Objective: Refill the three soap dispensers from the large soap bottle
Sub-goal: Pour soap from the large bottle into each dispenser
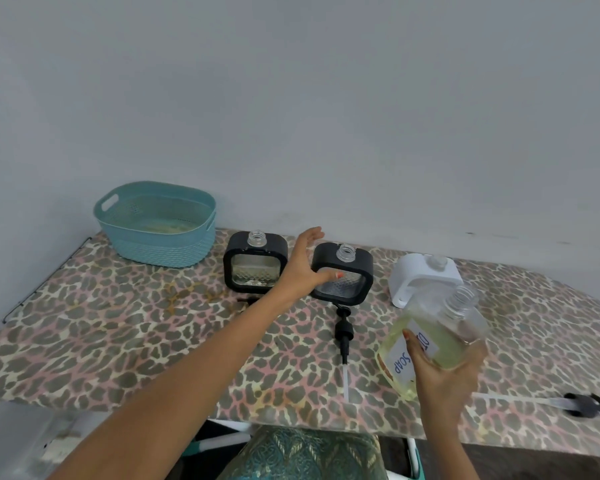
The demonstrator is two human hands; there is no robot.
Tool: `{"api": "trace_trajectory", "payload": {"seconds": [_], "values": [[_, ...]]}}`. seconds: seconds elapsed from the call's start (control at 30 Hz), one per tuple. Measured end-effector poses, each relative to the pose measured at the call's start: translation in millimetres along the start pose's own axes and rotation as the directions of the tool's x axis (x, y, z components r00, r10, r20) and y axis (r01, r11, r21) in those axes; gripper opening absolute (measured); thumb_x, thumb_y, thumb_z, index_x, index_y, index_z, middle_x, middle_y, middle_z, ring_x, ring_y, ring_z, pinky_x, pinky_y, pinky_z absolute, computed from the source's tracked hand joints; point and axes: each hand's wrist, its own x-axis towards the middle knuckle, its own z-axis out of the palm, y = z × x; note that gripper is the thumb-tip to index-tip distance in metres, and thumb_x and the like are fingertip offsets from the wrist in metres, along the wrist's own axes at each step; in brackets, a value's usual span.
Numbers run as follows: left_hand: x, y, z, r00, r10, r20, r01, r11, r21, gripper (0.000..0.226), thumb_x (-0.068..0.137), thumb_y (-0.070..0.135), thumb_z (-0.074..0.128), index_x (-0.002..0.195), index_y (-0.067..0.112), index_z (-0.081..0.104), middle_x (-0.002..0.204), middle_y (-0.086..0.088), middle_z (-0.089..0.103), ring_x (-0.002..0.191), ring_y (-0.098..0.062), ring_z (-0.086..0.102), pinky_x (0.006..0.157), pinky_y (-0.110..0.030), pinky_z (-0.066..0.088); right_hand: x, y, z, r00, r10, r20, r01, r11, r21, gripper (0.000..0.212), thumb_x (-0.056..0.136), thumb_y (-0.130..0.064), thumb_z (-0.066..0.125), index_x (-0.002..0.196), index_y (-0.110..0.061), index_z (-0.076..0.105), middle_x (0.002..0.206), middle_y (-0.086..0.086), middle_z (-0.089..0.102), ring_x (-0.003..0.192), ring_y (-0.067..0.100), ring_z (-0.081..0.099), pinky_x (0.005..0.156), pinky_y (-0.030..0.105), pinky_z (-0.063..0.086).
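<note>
1. While the right hand [444,374] grasps the large soap bottle [442,336] over the board's [118,341] near edge, its long axis tilts, neck toward the far edge
2. Left hand [302,268] released, fingers straight, beside the middle dispenser [361,266]

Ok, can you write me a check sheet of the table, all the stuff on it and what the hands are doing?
Surface: leopard-print cover, brownish marks near the basket.
Job's things: left black dispenser, middle black dispenser and white dispenser stand in a row, pumps off. Large soap bottle is uncapped, tilted, part full of yellowish soap. One pump lies before the middle black dispenser, a second pump at the right edge.
Clutter: teal basket, back left.
Hands: left hand open, fingers straight, between the black dispensers; right hand grips the large soap bottle.
Cables: nothing seen.
Surroundings: plain grey wall behind.
</note>
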Motion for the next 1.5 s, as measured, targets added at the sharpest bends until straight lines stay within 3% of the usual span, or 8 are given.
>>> {"api": "trace_trajectory", "payload": {"seconds": [0.2,0.4,0.5,0.63,0.83,0.97,1.33,1.5], "values": [[12.3,-14.6,17.7,0.976,-0.219,-0.005,0.219,0.976,0.016,0.100,0.073,0.006,0.075,0.144,0.015,0.005,0.150,-0.004,0.020,0.136,-0.018,0.026,0.097,-0.018,0.028,1.2,-3.7,-2.0,1.000,0.017,0.008,-0.017,1.000,0.024,0.060,0.064,-0.004,0.079,0.110,-0.015,0.042,0.090,-0.017,0.055,0.081,-0.002,0.058,0.063,0.002,0.048],[12.3,-23.4,21.5,0.967,-0.242,-0.076,0.239,0.970,-0.051,0.078,0.071,0.005,0.075,0.136,0.010,0.032,0.134,-0.009,0.047,0.117,-0.016,0.045,0.091,-0.022,0.037,0.3,-1.7,-0.5,0.999,0.053,-0.005,-0.053,0.998,0.024,0.063,0.052,-0.044,0.082,0.098,-0.054,0.040,0.096,-0.021,0.056,0.083,-0.001,0.062,0.070,0.015,0.054],[12.7,-24.8,24.1,0.966,-0.228,-0.120,0.225,0.974,-0.035,0.071,0.069,0.007,0.078,0.128,0.008,0.039,0.124,-0.007,0.052,0.108,-0.015,0.048,0.088,-0.024,0.041,-1.3,1.1,0.2,0.998,0.068,-0.004,-0.068,0.998,-0.014,0.063,0.052,-0.054,0.077,0.104,-0.044,0.042,0.097,-0.015,0.058,0.087,0.013,0.064,0.078,0.037,0.056],[12.8,-20.3,29.5,0.967,-0.197,-0.164,0.189,0.980,-0.062,0.070,0.066,0.009,0.080,0.125,0.009,0.041,0.117,-0.006,0.055,0.105,-0.016,0.051,0.088,-0.028,0.046,0.9,2.7,-1.3,0.997,0.078,-0.002,-0.078,0.995,-0.054,0.073,0.058,-0.031,0.081,0.118,-0.019,0.041,0.097,-0.012,0.059,0.090,0.022,0.065,0.080,0.051,0.055],[8.9,10.2,24.4,0.982,-0.086,-0.169,0.054,0.981,-0.184,0.069,0.064,0.004,0.081,0.120,0.013,0.042,0.111,-0.002,0.055,0.104,-0.016,0.056,0.085,-0.026,0.049,1.3,2.4,-2.3,0.994,0.111,-0.010,-0.112,0.988,-0.107,0.070,0.060,-0.025,0.083,0.115,-0.015,0.040,0.097,0.003,0.061,0.088,0.026,0.064,0.078,0.050,0.055],[-5.9,33.0,12.0,0.987,-0.012,-0.157,-0.017,0.984,-0.178,0.062,0.064,0.002,0.080,0.113,0.017,0.045,0.101,0.007,0.057,0.092,-0.003,0.057,0.073,-0.010,0.051,1.4,-0.9,-3.0,0.995,0.097,-0.005,-0.096,0.988,-0.124,0.068,0.063,-0.020,0.082,0.116,-0.011,0.040,0.103,0.007,0.058,0.093,0.030,0.062,0.080,0.050,0.054],[-71.1,35.4,-27.2,0.996,0.007,-0.084,-0.014,0.997,-0.080,0.060,0.065,0.009,0.080,0.111,0.022,0.044,0.102,0.014,0.057,0.095,0.006,0.054,0.072,0.001,0.043,0.8,-10.2,-5.4,0.993,0.104,0.049,-0.098,0.989,-0.112,0.071,0.068,-0.021,0.079,0.123,-0.010,0.036,0.113,0.016,0.056,0.098,0.030,0.059,0.081,0.046,0.054],[-93.4,25.7,-36.0,0.997,0.011,-0.078,-0.015,0.999,-0.049,0.059,0.066,0.010,0.080,0.111,0.023,0.045,0.103,0.017,0.056,0.096,0.008,0.054,0.076,0.000,0.043,-0.8,-17.3,-5.1,0.995,0.068,0.068,-0.062,0.994,-0.093,0.067,0.071,-0.013,0.077,0.123,-0.004,0.036,0.110,0.006,0.049,0.099,0.023,0.053,0.081,0.036,0.048]]}}
